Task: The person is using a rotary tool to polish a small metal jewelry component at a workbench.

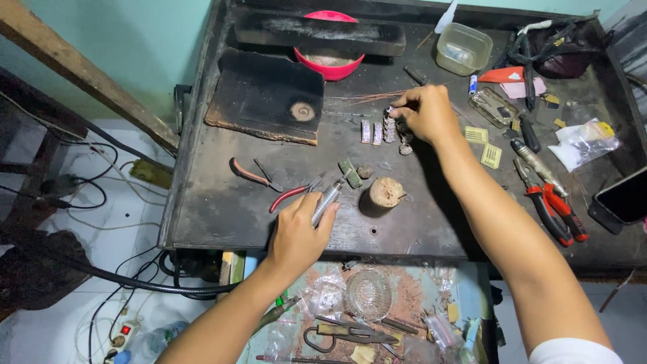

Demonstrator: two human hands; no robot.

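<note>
Bare bench (pixel 222 202) lies open at nine o'clock of my left hand (pixel 296 236), while the wooden stump (pixel 385 193) at two and red-handled pliers (pixel 286 197) at eleven crowd it.

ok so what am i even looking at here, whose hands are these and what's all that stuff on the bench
This is one picture from a camera worn on a person's head, looking down at their own bare hands over a dark, scorched workbench. The left hand grips a slim silver metal tool. The right hand reaches further back, fingertips on a row of small silvery pieces. Around them lie a short wooden peg, red-handled pliers, a charred block, a red bowl and a clear plastic tub.
</note>
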